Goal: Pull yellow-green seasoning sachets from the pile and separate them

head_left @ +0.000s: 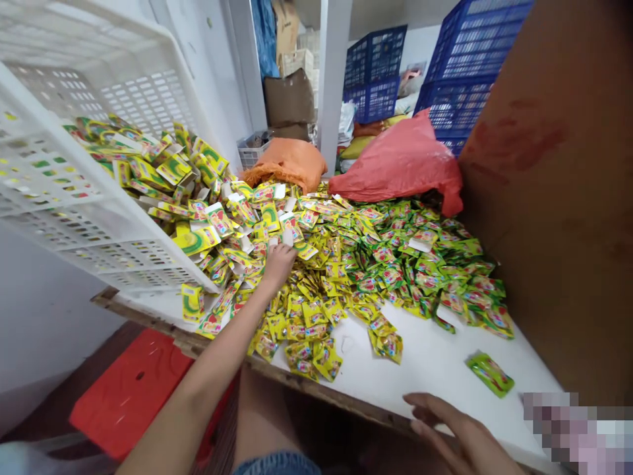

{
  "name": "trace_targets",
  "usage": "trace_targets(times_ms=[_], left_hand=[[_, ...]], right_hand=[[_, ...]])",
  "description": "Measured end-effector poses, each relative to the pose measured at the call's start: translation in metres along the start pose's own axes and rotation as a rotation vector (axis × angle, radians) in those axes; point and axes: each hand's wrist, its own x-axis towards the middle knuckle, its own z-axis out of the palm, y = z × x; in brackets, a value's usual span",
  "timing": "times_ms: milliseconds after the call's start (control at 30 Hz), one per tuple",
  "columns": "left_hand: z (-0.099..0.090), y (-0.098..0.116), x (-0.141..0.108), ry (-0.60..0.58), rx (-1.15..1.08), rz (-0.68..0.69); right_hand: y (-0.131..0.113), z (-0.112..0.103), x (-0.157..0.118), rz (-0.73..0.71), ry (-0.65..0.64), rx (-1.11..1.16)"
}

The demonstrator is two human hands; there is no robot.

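Observation:
My left hand (281, 262) reaches into the middle of the heap, its fingers curled closed at the open white flap of a small yellow-green printed box (291, 227). Many similar boxes (198, 239) spill out of a tipped white plastic crate (123, 214) on the left. Just in front of that hand lie yellow sachets (314, 313), and farther right a pile of green sachets (395, 254). Near the table's front edge my right hand (452, 429) holds nothing, thumb and fingers apart. A single green sachet (490, 374) lies beyond it on the white tabletop (420, 369).
Behind the heap are an orange sack (289, 161) and a red plastic bag (400, 158). A tall brown cardboard panel (554, 198) bounds the right side. Blue crates (459, 66) are stacked at the back. Below the table's left edge stands a red stool (131, 389).

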Motion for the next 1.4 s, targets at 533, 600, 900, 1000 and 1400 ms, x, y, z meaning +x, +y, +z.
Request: trace_targets(times_ms=[533, 600, 900, 1000, 1400], left_hand=[[0.0, 0.016, 0.039, -0.037, -0.089, 0.223], [-0.009, 0.034, 0.027, 0.06, -0.221, 0.208], [-0.019, 0.073, -0.038, 0.213, -0.92, -0.171], [-0.018, 0.074, -0.063, 0.2, -1.118, -0.376], [-0.013, 0.135, -0.133, -0.192, -1.601, -0.505]], right_hand=[[0.009, 0.034, 0.166, 0.284, 0.376, 0.135], [0.014, 0.036, 0.195, 0.331, 0.43, 0.131], [0.04, 0.014, 0.191, 0.336, 0.433, 0.294], [0.044, -0.002, 0.148, 0.316, 0.355, 0.387], [0.035, 0.046, 0.141, 0.361, 0.281, 0.11]])
